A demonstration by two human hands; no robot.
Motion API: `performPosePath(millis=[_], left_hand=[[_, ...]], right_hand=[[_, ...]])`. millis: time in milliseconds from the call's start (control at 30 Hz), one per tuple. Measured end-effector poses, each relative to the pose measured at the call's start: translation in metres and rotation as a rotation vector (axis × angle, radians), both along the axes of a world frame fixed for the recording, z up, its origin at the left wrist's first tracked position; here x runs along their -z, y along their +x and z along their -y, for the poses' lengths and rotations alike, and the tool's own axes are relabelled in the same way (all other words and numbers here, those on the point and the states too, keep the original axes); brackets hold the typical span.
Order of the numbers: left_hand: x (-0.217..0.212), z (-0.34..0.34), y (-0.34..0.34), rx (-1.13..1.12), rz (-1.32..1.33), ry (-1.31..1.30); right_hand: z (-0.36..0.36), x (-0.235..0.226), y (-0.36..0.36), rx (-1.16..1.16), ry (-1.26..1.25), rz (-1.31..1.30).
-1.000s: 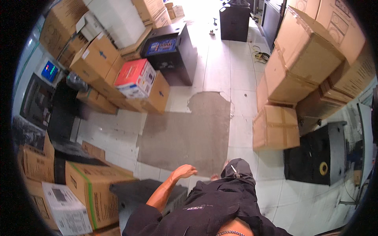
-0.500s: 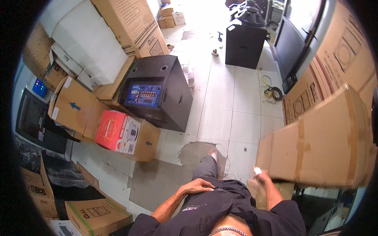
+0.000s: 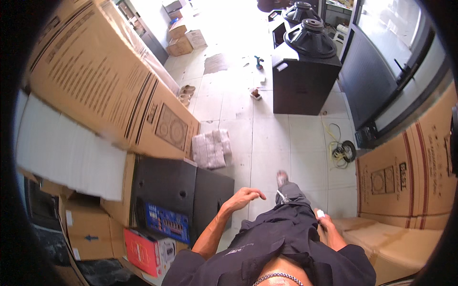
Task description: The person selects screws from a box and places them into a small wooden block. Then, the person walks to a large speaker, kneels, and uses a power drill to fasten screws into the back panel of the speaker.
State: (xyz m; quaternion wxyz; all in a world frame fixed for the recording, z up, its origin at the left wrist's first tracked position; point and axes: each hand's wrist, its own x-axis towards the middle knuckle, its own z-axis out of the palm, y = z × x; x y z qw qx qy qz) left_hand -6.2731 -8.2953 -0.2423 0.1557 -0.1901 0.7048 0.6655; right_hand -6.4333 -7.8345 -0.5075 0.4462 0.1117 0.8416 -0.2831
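My left hand (image 3: 244,197) swings in front of my body with loosely bent fingers and nothing in it. Beside it stands a black speaker cabinet (image 3: 212,193) with a blue control panel (image 3: 164,222). Low by my right leg, my right hand (image 3: 327,223) is closed on a small white object (image 3: 320,214), whose kind I cannot make out. A large cardboard box (image 3: 386,238) lies just right of that hand. My foot (image 3: 282,177) is stepping forward on the pale tiled floor (image 3: 267,148).
Speaker drivers (image 3: 311,39) sit on a black cabinet (image 3: 305,88) ahead. A coiled cable (image 3: 344,151) lies at right, near a tall printed carton (image 3: 405,167). At left are a folded cloth (image 3: 212,148), slippers (image 3: 186,94), a large carton (image 3: 105,71) and a red-and-white box (image 3: 145,250).
I have walked forward, so the speaker cabinets and cartons appear nearer or farther back. My left hand has moved off my waist and out forward. The right hand keeps its white object.
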Motion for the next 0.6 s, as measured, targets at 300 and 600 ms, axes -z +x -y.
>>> performPosePath(millis=[300,600], left_hand=[[0.039,0.265,-0.146,-0.588,0.056,0.436],[0.086,0.553,-0.304,-0.820,-0.105,0.719]], right_hand=[[0.369,-0.010,-0.254,-0.178,0.028,-0.020],[0.833,-0.094,-0.522,-0.319,-0.430,-0.372]])
